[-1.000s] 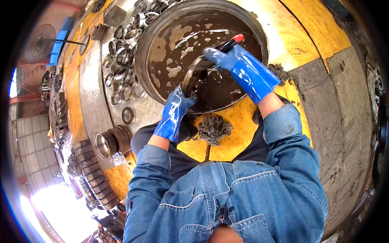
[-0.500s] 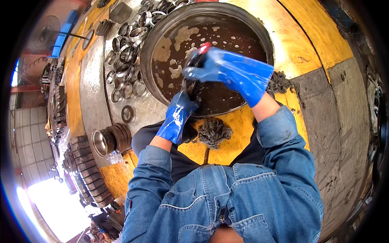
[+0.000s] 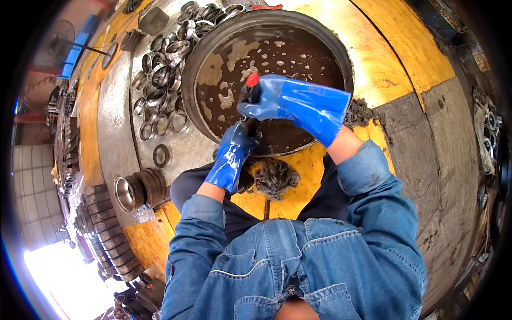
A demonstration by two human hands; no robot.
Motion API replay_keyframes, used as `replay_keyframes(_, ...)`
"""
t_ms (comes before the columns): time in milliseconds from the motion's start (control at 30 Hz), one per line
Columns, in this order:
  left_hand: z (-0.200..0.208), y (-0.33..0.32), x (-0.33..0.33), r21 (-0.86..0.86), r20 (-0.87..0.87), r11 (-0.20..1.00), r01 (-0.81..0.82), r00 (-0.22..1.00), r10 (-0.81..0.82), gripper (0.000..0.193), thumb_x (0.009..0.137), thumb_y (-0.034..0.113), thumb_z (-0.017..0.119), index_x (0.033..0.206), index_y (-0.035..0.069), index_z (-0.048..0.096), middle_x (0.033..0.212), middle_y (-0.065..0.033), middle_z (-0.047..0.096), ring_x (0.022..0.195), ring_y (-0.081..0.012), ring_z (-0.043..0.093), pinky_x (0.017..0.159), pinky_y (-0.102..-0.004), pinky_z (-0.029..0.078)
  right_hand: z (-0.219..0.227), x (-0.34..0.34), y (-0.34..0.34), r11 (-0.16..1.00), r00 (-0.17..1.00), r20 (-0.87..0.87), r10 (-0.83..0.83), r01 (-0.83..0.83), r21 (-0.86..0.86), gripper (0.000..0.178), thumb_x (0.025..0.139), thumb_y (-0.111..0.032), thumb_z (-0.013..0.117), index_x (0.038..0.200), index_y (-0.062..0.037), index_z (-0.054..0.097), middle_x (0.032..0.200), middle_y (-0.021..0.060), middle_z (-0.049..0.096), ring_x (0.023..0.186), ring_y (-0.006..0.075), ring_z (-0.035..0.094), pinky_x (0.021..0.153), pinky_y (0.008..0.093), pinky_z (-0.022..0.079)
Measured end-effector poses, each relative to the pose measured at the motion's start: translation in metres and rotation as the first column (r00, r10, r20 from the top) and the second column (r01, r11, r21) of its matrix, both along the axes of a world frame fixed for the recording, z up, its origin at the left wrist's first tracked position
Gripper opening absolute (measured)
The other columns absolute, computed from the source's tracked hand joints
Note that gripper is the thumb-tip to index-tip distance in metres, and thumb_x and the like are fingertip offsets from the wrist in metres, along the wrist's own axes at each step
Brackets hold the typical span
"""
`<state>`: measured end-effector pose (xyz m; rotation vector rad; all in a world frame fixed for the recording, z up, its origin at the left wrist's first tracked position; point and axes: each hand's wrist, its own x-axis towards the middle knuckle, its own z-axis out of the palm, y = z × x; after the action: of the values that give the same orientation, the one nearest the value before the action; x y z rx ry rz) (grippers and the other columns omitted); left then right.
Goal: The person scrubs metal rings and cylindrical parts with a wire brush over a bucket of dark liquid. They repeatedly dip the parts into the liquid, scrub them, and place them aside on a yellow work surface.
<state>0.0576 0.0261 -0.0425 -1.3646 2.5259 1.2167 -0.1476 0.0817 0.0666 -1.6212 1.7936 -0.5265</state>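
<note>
Both my hands wear blue rubber gloves and work over a round dark basin (image 3: 341, 40) of murky brown liquid with foam patches. My right hand (image 3: 265, 98) is closed around a black handle with a red end (image 3: 253, 80); the handle points up, and what kind of tool it is does not show. Just below it, my left hand (image 3: 239, 143) is closed at the basin's near-left rim. A dark piece (image 3: 248, 126) shows between the two hands, mostly covered by the gloves, so its shape cannot be made out.
Many metal rings (image 3: 160, 77) lie heaped left of the basin, one loose ring (image 3: 162, 155) nearer me. Stacked rings (image 3: 149, 186) stand by my left knee. A grey fibrous wad (image 3: 276, 179) lies between my legs, another (image 3: 360, 112) right of the basin. Red-handled pliers-like tool (image 3: 266, 7) lies beyond.
My right hand has shifted slightly left and down, and the red-ended handle has tipped from leaning right to nearly upright. My left hand stays almost in place. The whole view has shifted slightly.
</note>
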Motion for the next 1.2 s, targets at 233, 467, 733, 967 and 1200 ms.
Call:
replay_keyframes(233, 0.022, -0.02, -0.036, -0.166, 0.222, 0.983, 0.077, 0.974, -0.038, 0.074, 0.079, 0.044, 0.081, 0.137, 0.003, 0.062, 0.128, -0.0262, 0.07, 0.121, -0.0413, 0.067, 0.106, -0.0461, 0.052, -0.091, -0.073, 0.007, 0.847, 0.782, 0.332, -0.528, 0.513, 0.138, 0.048, 0.086, -0.048, 0.072, 0.104, -0.0038, 0.078, 0.092, 0.0155, 0.077, 0.085, 0.0253, 0.072, 0.078, 0.04, 0.056)
replay_keyframes(467, 0.041, -0.031, -0.107, -0.03, 0.437, 0.978, 0.208, 0.883, -0.174, 0.058, 0.077, 0.035, 0.08, 0.123, 0.002, 0.07, 0.121, -0.0265, 0.072, 0.116, -0.0424, 0.069, 0.096, -0.0462, 0.055, -0.142, -0.085, 0.018, 0.792, 0.815, -0.116, -0.568, 0.58, 0.191, 0.046, 0.09, -0.049, 0.072, 0.116, -0.0117, 0.076, 0.109, 0.0185, 0.076, 0.105, 0.0378, 0.072, 0.094, 0.0459, 0.057)
replay_keyframes(733, -0.04, -0.039, -0.004, 0.161, -0.159, 0.987, -0.022, 0.986, 0.048, 0.058, 0.068, 0.018, 0.091, 0.119, 0.001, 0.071, 0.098, -0.01, 0.077, 0.087, -0.0196, 0.073, 0.081, -0.0351, 0.059, -0.089, -0.084, 0.048, 0.803, 0.758, 0.265, -0.596, 0.562, 0.198, 0.05, 0.089, -0.056, 0.073, 0.107, -0.0098, 0.08, 0.092, 0.0153, 0.078, 0.086, 0.0295, 0.075, 0.08, 0.0411, 0.058)
replay_keyframes(967, -0.065, -0.048, -0.008, 0.54, -0.37, 0.841, 0.033, 0.907, 0.203, 0.061, 0.068, 0.009, 0.096, 0.122, 0.002, 0.068, 0.109, -0.0074, 0.076, 0.097, -0.0187, 0.072, 0.084, -0.0348, 0.06, -0.075, -0.004, 0.037, 0.913, 0.989, 0.074, -0.131, 0.149, -0.381, 0.029, 0.097, -0.038, 0.074, 0.11, -0.0118, 0.077, 0.098, 0.0108, 0.079, 0.086, 0.0216, 0.075, 0.081, 0.0351, 0.061)
replay_keyframes(1200, -0.05, -0.046, -0.007, 0.186, -0.195, 0.983, -0.005, 0.98, 0.041, 0.057, 0.069, 0.011, 0.089, 0.122, 0.002, 0.07, 0.107, -0.0081, 0.078, 0.094, -0.0172, 0.073, 0.087, -0.0326, 0.058, -0.12, -0.078, 0.042, 0.856, 0.845, 0.186, -0.5, 0.516, -0.04, 0.039, 0.094, -0.048, 0.072, 0.105, -0.0116, 0.078, 0.087, 0.0142, 0.077, 0.079, 0.0272, 0.075, 0.074, 0.0398, 0.059)
